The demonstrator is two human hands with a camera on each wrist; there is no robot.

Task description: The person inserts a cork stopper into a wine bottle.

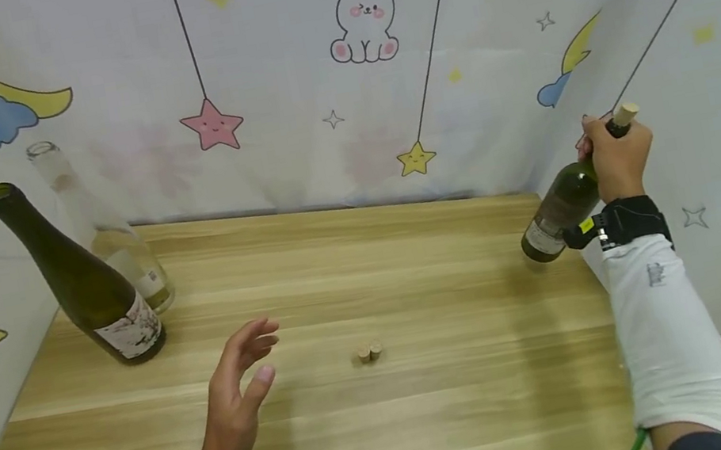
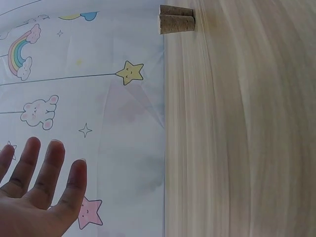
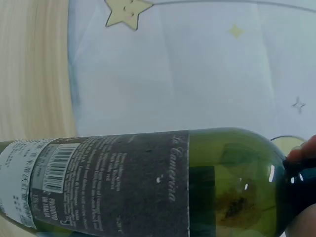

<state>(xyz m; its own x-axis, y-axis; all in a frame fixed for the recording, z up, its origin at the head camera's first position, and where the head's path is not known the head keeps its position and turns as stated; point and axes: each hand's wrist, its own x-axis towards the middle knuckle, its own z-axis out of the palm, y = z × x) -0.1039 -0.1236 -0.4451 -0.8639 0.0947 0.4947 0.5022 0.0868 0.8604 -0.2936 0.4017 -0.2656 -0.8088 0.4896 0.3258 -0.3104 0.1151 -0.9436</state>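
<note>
At the far right of the head view, my right hand (image 1: 622, 155) grips a dark green wine bottle (image 1: 557, 210) round its neck. A cork (image 1: 626, 114) pokes out above that hand. The bottle's dark and white back labels (image 3: 133, 182) fill much of the right wrist view. My left hand (image 1: 233, 408) hovers over the front left of the table, fingers spread and holding nothing. Two corks (image 1: 369, 352) stand side by side on the table, to the right of the left hand. In the left wrist view, the left hand's fingers (image 2: 52, 168) appear extended.
On the left, a tall green wine bottle (image 1: 71, 268) with its mouth uncorked stands in front of a clear glass bottle (image 1: 121, 243). A cartoon-printed cloth (image 1: 305, 154) walls in the wooden table (image 1: 411, 264) behind and at both sides.
</note>
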